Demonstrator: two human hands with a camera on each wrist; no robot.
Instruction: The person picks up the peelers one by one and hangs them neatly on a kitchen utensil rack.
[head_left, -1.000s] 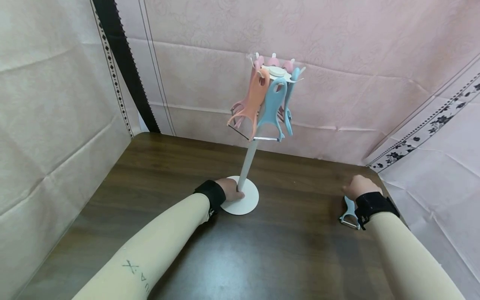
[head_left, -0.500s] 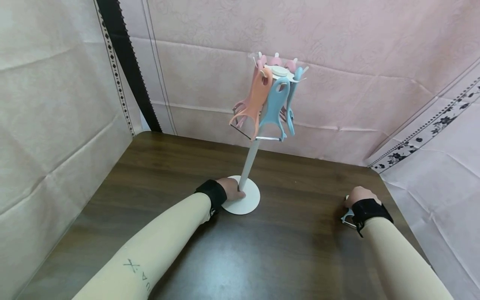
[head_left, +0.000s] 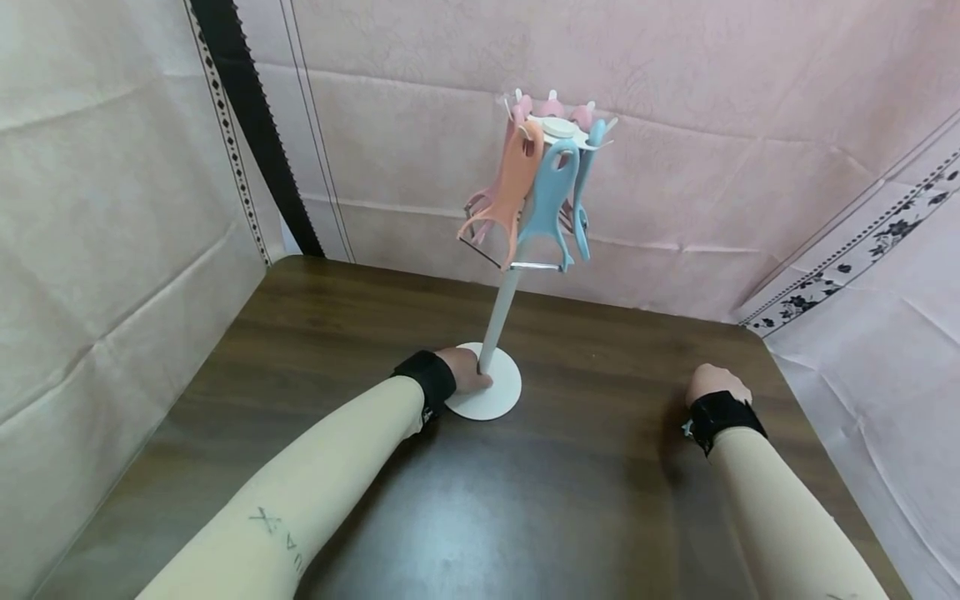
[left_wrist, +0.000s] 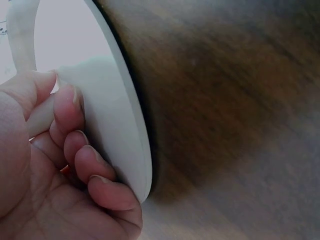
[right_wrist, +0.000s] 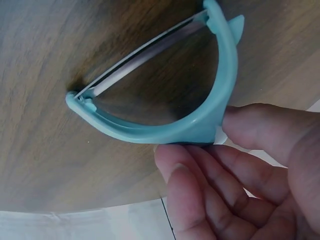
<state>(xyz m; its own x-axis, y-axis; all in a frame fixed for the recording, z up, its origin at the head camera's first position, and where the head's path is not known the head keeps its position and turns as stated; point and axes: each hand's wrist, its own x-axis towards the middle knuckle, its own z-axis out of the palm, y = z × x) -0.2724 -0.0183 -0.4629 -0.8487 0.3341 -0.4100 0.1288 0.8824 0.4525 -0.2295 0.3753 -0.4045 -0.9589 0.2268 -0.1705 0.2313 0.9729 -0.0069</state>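
Note:
My left hand grips the pole of a white stand low down, right above its round base. In the left wrist view, curled fingers lie along the base disc. From the top of the stand hang Y-shaped peelers: an orange peeler, two blue, the nearer blue peeler facing me, and several pink ones behind, including a pink peeler. At the right, my right hand pinches a light blue peeler between thumb and fingers at its neck; the hand hides its handle.
A dark wooden table lies under both hands, its right edge close beyond the right hand. Pale cloth hangs behind the table and on both sides, with a black strip at the back left.
My right hand has come down over the light blue peeler on the table and taken hold of it, covering most of it in the head view. The left hand stays on the stand.

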